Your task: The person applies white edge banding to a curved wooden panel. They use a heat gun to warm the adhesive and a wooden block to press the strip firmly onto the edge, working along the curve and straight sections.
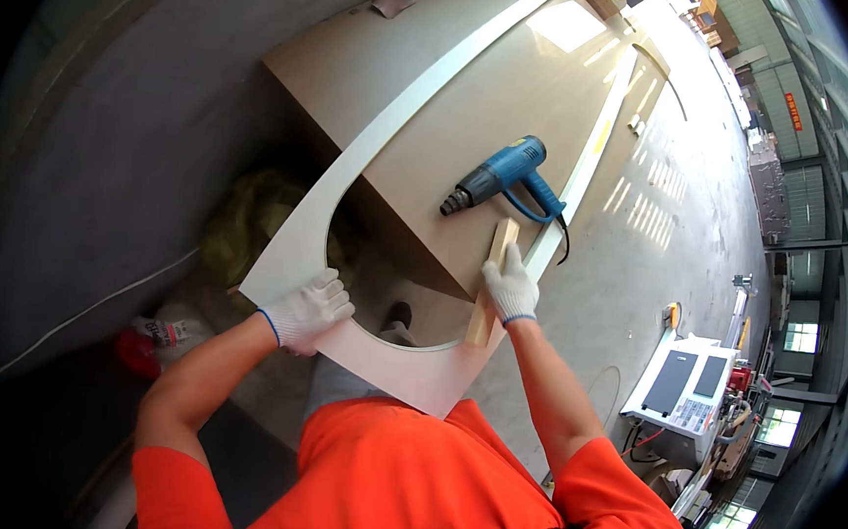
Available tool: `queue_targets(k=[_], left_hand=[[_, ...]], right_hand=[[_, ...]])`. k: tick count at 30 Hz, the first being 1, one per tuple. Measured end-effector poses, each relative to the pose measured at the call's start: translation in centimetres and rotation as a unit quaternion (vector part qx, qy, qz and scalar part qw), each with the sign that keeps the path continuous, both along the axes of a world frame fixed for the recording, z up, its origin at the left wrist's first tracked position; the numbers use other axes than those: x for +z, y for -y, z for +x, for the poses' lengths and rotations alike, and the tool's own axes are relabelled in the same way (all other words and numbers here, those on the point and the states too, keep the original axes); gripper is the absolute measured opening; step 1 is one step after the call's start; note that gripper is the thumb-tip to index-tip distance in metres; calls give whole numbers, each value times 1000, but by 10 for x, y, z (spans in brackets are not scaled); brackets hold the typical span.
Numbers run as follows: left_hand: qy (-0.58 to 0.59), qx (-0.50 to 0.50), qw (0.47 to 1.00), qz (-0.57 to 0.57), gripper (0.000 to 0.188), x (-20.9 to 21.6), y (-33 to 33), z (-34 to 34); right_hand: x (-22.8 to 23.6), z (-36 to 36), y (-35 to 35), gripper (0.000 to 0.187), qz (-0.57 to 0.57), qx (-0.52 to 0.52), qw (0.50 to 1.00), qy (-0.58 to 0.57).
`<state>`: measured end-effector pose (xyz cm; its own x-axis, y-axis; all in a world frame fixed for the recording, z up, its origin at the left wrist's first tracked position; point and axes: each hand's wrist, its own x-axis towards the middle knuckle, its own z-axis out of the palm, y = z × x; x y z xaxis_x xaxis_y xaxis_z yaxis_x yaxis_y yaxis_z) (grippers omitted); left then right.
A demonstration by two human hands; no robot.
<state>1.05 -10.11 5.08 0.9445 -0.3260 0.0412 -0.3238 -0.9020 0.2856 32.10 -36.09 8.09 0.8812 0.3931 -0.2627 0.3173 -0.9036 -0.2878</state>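
A white panel [378, 364] with a large curved cut-out lies before me, its near end against my orange shirt and its two long arms running away over a brown board stack [418, 215]. My left hand [311, 312], in a white knit glove, is closed around the panel's inner edge at the left of the curve. In its own white glove, my right hand [513, 290] grips a short wooden strip [480, 325], which stretches across the panel's right side by the cut-out. Beyond that hand a blue heat gun [512, 172] rests on the board stack, nozzle toward the left.
A white machine with a control panel [676, 385] stands on the concrete floor [587, 325] at the right. Low at the left are a red and white bag [163, 335], a yellowish plastic heap [250, 223] and a pale cable [95, 322]. A paper scrap [393, 4] lies on the far-left board.
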Motion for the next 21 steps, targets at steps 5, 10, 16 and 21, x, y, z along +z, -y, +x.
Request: queue_targets(k=[5,10,16,21], left_hand=[[-21,9,999,-30,51,2,4,1],[-10,6,999,-31,52,0,6,7],[-19,17,999,-31,50,3,6,6],[-62,20,997,-46,52,1,17,-1]], right_hand=[[0,39,-33,67,-53,-18,998,30],[-7,115,-27,68,55,35,968,243],[-1,184,-61,64,-99,105,984,101],[-13,199,-54,49,-93,138,983,74]])
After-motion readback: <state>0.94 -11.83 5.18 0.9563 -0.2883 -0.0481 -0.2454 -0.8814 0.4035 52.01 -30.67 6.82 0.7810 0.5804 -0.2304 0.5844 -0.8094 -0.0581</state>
